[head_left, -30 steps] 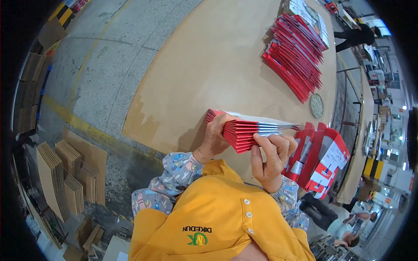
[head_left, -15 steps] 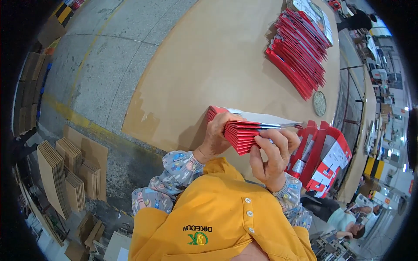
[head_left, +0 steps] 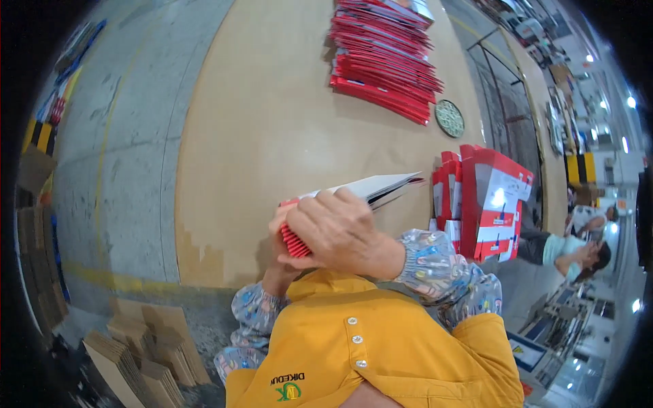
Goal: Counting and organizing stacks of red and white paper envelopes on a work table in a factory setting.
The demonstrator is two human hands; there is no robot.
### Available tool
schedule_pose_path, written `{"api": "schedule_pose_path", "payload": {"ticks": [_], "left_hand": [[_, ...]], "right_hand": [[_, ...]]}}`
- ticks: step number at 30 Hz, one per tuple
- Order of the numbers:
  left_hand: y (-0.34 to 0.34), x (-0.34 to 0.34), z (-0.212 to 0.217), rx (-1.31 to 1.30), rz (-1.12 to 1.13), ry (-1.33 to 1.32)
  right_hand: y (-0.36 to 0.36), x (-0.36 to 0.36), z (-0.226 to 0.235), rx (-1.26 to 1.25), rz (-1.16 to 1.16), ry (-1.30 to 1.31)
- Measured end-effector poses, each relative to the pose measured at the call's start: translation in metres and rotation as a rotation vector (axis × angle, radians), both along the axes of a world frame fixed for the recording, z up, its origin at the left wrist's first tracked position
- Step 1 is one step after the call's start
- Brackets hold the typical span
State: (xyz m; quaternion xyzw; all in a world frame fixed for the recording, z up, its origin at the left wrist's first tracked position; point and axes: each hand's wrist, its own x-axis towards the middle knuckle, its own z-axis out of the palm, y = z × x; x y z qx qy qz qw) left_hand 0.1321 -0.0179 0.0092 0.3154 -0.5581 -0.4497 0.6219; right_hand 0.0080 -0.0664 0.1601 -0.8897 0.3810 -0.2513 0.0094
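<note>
A stack of folded red-and-white cartons (head_left: 388,182) stands in front of my chest, at the near edge of the table, its red layered edges towards me. My right hand (head_left: 337,228) reaches across and wraps over the top and near end of the stack, closed on it. From the left side my left hand (head_left: 275,238) grips the same stack; the right hand and the cartons hide part of its fingers. On the right end the white panels fan slightly apart.
A long row of flat red cartons (head_left: 384,61) leans at the far side of the table (head_left: 252,136). Beside it lies a round green-patterned dish (head_left: 449,118). More red-and-white cartons (head_left: 496,197) stand at the right. Brown cardboard (head_left: 146,353) is at lower left; a person (head_left: 571,255) is far right.
My right hand has moved left from pinching the stack's near edges to wrapping over the stack. The view has swung, so the far cartons and dish appear further left.
</note>
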Motion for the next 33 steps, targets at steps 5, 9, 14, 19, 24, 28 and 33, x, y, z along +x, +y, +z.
{"api": "schedule_pose_path", "payload": {"ticks": [5,9,14,19,24,28,33], "left_hand": [[-0.009,-0.003,0.051,0.168,0.070,-0.341],[0.004,0.013,0.000,0.394,0.226,-0.290],[-0.007,0.003,0.026,0.425,0.105,-0.075],[-0.053,0.004,0.074,0.146,0.087,-0.335],[-0.071,0.018,0.064,0.047,0.102,-0.383],[-0.074,0.010,0.058,0.233,0.132,-0.325],[-0.073,0.016,0.048,0.204,0.104,-0.245]], "right_hand": [[-0.011,-0.007,-0.012,-0.121,-0.033,-0.080],[-0.015,0.000,-0.015,-0.128,0.001,-0.117],[-0.018,-0.010,-0.005,0.054,-0.010,-0.116],[-0.072,-0.127,0.021,-0.172,-0.338,-0.525],[-0.170,-0.288,-0.154,0.146,-1.099,-1.077],[-0.197,-0.382,-0.271,0.005,-1.544,-0.860],[-0.228,-0.444,-0.309,-0.015,-1.745,-0.764]]}}
